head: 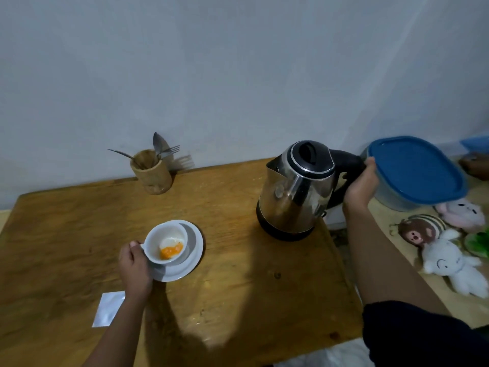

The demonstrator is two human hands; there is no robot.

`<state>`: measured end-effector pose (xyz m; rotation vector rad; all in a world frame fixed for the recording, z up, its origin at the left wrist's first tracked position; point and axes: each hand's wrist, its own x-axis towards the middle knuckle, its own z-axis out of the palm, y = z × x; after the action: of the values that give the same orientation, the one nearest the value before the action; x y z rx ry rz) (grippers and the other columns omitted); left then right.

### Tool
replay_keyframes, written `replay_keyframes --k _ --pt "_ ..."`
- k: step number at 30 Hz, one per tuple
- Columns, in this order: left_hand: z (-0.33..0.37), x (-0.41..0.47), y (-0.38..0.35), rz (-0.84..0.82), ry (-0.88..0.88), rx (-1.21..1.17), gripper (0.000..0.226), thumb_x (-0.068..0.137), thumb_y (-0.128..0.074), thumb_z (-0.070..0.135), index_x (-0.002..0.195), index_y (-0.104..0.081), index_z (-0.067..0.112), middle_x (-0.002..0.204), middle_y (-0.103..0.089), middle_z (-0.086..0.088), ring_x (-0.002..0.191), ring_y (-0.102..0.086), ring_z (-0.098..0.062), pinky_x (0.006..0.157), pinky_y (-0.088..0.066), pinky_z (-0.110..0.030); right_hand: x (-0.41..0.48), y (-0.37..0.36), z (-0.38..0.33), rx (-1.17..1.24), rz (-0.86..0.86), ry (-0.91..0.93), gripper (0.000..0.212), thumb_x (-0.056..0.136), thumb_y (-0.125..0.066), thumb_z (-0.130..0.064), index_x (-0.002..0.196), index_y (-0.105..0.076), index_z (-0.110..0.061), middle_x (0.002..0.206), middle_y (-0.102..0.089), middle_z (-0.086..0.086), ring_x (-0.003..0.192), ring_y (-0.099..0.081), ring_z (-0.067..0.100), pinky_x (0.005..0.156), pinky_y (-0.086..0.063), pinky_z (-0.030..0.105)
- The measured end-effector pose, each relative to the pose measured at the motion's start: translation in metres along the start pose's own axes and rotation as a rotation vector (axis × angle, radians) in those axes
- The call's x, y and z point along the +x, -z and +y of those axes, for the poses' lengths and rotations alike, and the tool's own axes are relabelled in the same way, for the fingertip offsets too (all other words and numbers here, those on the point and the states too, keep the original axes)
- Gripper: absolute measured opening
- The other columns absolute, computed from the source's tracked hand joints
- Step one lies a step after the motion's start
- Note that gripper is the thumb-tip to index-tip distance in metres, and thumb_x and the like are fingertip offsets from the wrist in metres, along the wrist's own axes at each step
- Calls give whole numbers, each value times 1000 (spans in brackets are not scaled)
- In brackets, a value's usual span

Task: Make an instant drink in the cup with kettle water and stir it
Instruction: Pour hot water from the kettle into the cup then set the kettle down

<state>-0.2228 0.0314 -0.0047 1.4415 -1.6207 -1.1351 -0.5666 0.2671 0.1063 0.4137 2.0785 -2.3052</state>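
Observation:
A white cup (158, 241) with orange powder at its bottom sits tilted on a white saucer (194, 250) on the wooden table (238, 287). My left hand (133, 268) grips the cup's handle. A steel kettle (296, 190) with a black lid stands on its black base at the table's right side. My right hand (361, 188) is closed around the kettle's black handle. A silver sachet (108, 308) lies flat near the front left.
A wooden holder (152, 172) with a spoon and forks stands by the wall at the back. Right of the kettle sits a container with a blue lid (415, 172). Plush toys (449, 263) lie on a lower surface past the table's right edge.

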Motion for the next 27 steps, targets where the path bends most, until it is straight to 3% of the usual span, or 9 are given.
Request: replay_keyframes --k 3,6,11,20,27 --pt "-3 2 0 -6 5 5 30 98 -33 21 94 -55 1 93 -55 -16 88 -49 -26 76 -37 -38 4 13 1 21 -62 39 27 88 -45 -30 65 -57 -24 65 -56 -3 68 -54 15 69 -43 33" --pt "-2 2 -1 -5 5 0 30 97 -33 20 93 -55 1 92 -55 -17 88 -49 -27 75 -36 -38 6 28 6 0 -229 77 33 91 -35 -23 65 -56 -18 41 -54 -3 43 -49 14 49 -41 26" --pt "-2 4 -1 -7 17 3 31 97 -32 21 94 -56 0 99 -58 -26 88 -49 -27 76 -37 -38 -9 43 11 -2 -367 69 33 85 -30 -28 65 -51 -13 36 -50 -1 34 -43 12 40 -37 20" --pt "6 0 6 -71 -30 56 30 98 -33 19 93 -57 2 93 -55 -18 88 -50 -29 75 -38 -39 -53 36 21 39 -113 123 36 92 -33 -21 61 -50 -12 35 -47 -3 32 -36 8 33 -29 19" --pt "5 5 17 -167 -68 104 29 97 -36 17 95 -59 -1 93 -58 -18 88 -53 -29 73 -39 -36 -80 19 -15 58 23 63 31 88 -37 -22 59 -44 -15 53 -45 5 33 -37 8 41 -28 24"
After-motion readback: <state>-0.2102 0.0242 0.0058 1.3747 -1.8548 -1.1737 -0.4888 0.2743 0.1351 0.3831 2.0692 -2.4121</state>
